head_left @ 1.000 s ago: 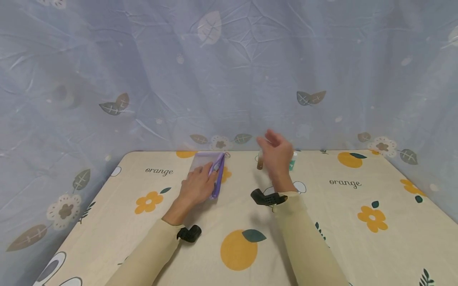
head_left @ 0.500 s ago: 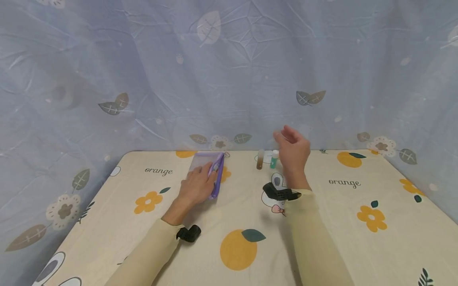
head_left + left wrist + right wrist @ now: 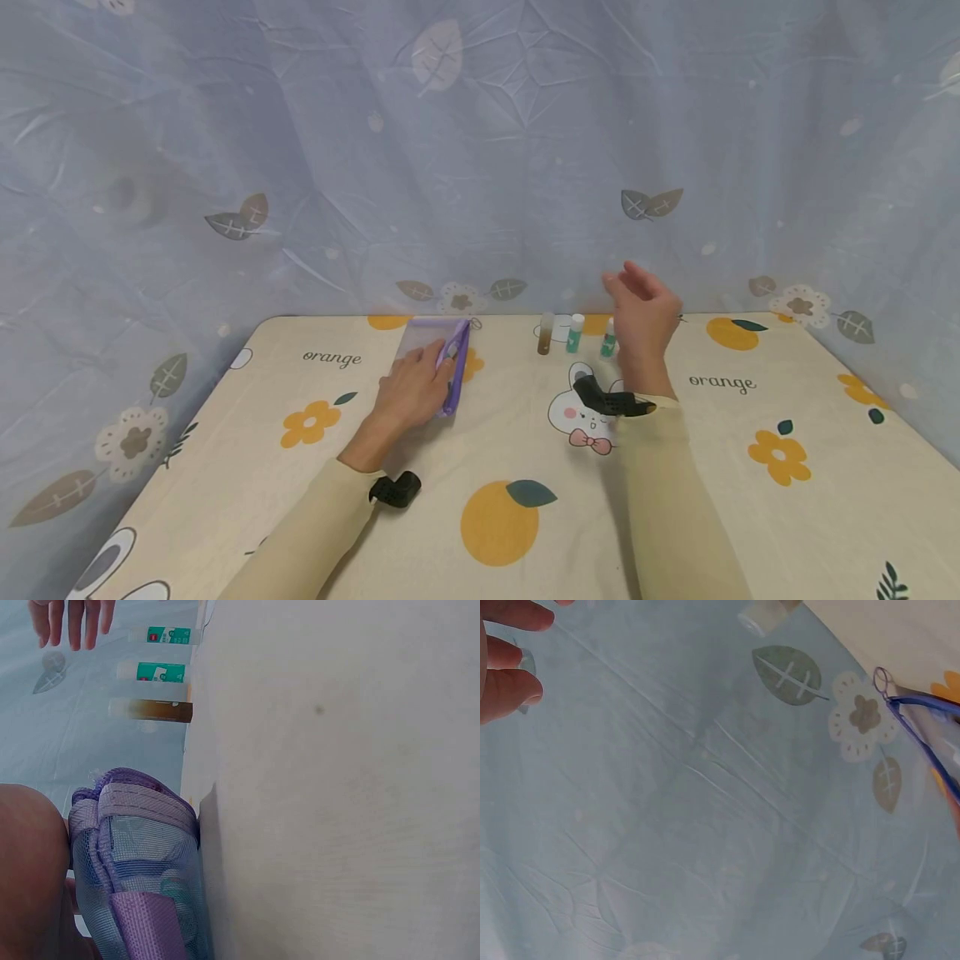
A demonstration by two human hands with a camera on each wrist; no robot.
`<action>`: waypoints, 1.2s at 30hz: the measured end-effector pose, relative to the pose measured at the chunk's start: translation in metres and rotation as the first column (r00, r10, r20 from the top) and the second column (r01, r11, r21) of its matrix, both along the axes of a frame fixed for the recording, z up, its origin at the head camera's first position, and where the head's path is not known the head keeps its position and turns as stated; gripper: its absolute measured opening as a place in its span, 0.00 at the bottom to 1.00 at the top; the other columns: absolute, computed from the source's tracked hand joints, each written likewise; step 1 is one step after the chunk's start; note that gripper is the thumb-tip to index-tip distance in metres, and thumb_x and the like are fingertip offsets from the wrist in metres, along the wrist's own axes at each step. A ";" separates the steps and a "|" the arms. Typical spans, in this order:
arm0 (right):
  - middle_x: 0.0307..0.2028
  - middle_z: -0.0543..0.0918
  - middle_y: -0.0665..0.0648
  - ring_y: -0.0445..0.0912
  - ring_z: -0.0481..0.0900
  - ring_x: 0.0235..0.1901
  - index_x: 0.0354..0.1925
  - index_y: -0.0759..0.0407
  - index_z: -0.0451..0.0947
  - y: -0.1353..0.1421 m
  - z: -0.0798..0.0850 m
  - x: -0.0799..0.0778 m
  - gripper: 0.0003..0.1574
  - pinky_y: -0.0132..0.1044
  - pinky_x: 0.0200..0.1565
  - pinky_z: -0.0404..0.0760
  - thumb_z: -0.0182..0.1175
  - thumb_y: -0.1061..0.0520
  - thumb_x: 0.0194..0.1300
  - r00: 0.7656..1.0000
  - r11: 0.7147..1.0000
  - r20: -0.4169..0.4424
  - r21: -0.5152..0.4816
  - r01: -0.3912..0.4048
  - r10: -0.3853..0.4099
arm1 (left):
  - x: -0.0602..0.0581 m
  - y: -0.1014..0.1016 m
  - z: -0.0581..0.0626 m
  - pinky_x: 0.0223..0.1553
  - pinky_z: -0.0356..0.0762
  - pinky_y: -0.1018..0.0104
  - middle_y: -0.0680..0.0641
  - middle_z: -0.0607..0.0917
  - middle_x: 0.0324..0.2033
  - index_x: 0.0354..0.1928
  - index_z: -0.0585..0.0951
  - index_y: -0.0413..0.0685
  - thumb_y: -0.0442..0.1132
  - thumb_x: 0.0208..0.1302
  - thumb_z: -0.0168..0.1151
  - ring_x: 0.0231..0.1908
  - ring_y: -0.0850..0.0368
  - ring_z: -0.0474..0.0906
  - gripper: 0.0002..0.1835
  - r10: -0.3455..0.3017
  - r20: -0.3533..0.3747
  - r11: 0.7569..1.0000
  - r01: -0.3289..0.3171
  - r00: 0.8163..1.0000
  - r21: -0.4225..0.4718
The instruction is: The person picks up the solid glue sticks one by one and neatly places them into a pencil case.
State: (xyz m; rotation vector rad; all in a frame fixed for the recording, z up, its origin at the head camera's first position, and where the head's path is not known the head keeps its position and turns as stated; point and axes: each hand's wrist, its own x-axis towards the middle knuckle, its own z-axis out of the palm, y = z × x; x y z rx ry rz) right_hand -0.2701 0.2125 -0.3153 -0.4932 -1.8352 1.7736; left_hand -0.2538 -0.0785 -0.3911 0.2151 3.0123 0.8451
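Note:
My left hand holds a purple-trimmed mesh pouch, fingers across its top and thumb at the gaping right edge. Through the mesh of the pouch in the left wrist view, something greenish shows faintly. My right hand is raised at the back of the table, its fingers relaxed and holding nothing. Just left of it stands a green-labelled glue stick, partly hidden by the hand. Beside that stand another green glue stick and a brown one with a translucent cap, all upright in a row.
A cream tablecloth printed with oranges, flowers and a rabbit covers the table. Behind the far edge hangs a blue-grey curtain with leaf prints, close past the glue sticks and the raised hand.
My right hand has moved to the right, away from in front of the glue sticks, so all three now show. My left hand and the pouch have stayed in place.

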 end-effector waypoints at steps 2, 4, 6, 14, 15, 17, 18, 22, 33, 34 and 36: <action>0.67 0.84 0.53 0.45 0.79 0.67 0.67 0.46 0.83 0.002 0.000 0.000 0.28 0.39 0.71 0.76 0.71 0.50 0.71 1.000 1.000 -0.009 -0.020 0.007 -0.007 | 0.000 0.000 0.000 0.67 0.65 0.21 0.34 0.69 0.78 0.83 0.61 0.52 0.56 0.84 0.40 0.76 0.28 0.64 0.33 0.001 0.001 1.000 -0.001 1.000 0.000; 0.67 0.84 0.54 0.46 0.79 0.67 0.66 0.46 0.83 0.004 0.000 0.000 0.27 0.39 0.71 0.77 0.71 0.50 0.70 1.000 0.999 -0.018 -0.035 0.010 -0.011 | 0.000 0.000 0.000 0.67 0.65 0.22 0.34 0.69 0.78 0.83 0.61 0.52 0.56 0.84 0.39 0.76 0.28 0.64 0.33 0.001 0.003 1.000 -0.001 1.000 -0.001; 0.66 0.84 0.53 0.45 0.79 0.67 0.66 0.46 0.83 0.005 0.000 0.000 0.27 0.39 0.70 0.77 0.71 0.51 0.70 1.000 0.999 -0.025 -0.045 0.012 -0.013 | 0.000 0.000 0.000 0.67 0.65 0.22 0.34 0.69 0.78 0.83 0.61 0.52 0.56 0.84 0.39 0.76 0.28 0.64 0.33 0.002 0.004 1.000 -0.002 1.000 -0.001; 0.69 0.83 0.51 0.46 0.76 0.70 0.68 0.46 0.82 0.009 -0.003 0.001 0.28 0.39 0.73 0.74 0.70 0.49 0.72 1.000 0.999 -0.010 -0.035 0.008 -0.008 | 0.000 -0.001 0.000 0.68 0.64 0.22 0.34 0.68 0.78 0.83 0.61 0.52 0.56 0.84 0.39 0.77 0.28 0.63 0.33 0.000 0.007 1.000 0.000 1.000 0.005; 0.69 0.82 0.51 0.46 0.75 0.71 0.68 0.46 0.81 0.009 -0.003 0.001 0.28 0.39 0.73 0.74 0.69 0.49 0.72 1.000 0.999 -0.006 -0.034 0.007 -0.007 | 0.000 -0.001 0.000 0.68 0.64 0.22 0.34 0.68 0.78 0.83 0.61 0.52 0.56 0.84 0.39 0.77 0.28 0.63 0.33 -0.002 0.006 1.000 0.002 1.000 0.006; 0.69 0.82 0.51 0.46 0.75 0.71 0.68 0.46 0.81 0.010 -0.005 0.000 0.28 0.39 0.74 0.73 0.69 0.49 0.72 1.000 0.999 0.003 -0.033 0.006 -0.005 | 0.000 -0.001 0.000 0.68 0.63 0.22 0.34 0.68 0.78 0.83 0.61 0.52 0.56 0.84 0.39 0.77 0.28 0.63 0.33 -0.004 0.008 1.000 0.004 1.000 0.006; 0.70 0.82 0.51 0.46 0.74 0.72 0.69 0.46 0.81 0.010 -0.007 0.000 0.28 0.39 0.74 0.73 0.69 0.49 0.72 1.000 0.999 0.011 -0.033 0.006 -0.005 | 0.000 -0.001 0.000 0.68 0.63 0.22 0.34 0.68 0.78 0.84 0.61 0.52 0.56 0.84 0.39 0.77 0.28 0.63 0.33 -0.004 0.009 1.000 0.004 1.000 0.007; 0.70 0.81 0.51 0.46 0.74 0.72 0.69 0.46 0.80 0.012 -0.012 -0.002 0.29 0.39 0.74 0.73 0.69 0.49 0.72 0.999 0.999 0.038 -0.037 0.008 -0.007 | 0.000 -0.001 0.000 0.69 0.63 0.22 0.34 0.67 0.78 0.84 0.60 0.52 0.56 0.84 0.39 0.77 0.28 0.63 0.33 -0.005 0.013 1.000 0.005 1.000 0.008; 0.70 0.81 0.52 0.45 0.76 0.72 0.70 0.48 0.79 0.014 -0.030 -0.009 0.31 0.38 0.73 0.73 0.69 0.49 0.72 0.994 0.999 0.105 -0.034 0.038 -0.034 | 0.000 0.000 -0.001 0.69 0.63 0.23 0.35 0.68 0.78 0.83 0.61 0.53 0.56 0.84 0.40 0.77 0.28 0.63 0.33 -0.003 0.013 1.000 0.002 1.000 0.012; 0.70 0.81 0.52 0.45 0.76 0.72 0.70 0.48 0.79 0.014 -0.031 -0.009 0.31 0.38 0.73 0.73 0.69 0.50 0.72 0.993 0.999 0.113 -0.034 0.038 -0.034 | 0.000 0.000 -0.001 0.69 0.63 0.22 0.34 0.68 0.78 0.83 0.61 0.53 0.56 0.84 0.40 0.77 0.28 0.63 0.33 -0.002 0.013 1.000 0.002 1.000 0.012; 0.71 0.81 0.52 0.46 0.76 0.72 0.71 0.49 0.78 0.014 -0.035 -0.010 0.32 0.39 0.73 0.74 0.69 0.50 0.72 0.991 0.999 0.129 -0.035 0.037 -0.032 | 0.001 0.001 -0.001 0.69 0.63 0.22 0.34 0.67 0.78 0.83 0.61 0.52 0.56 0.84 0.40 0.77 0.28 0.63 0.33 -0.002 0.014 1.000 0.002 1.000 0.011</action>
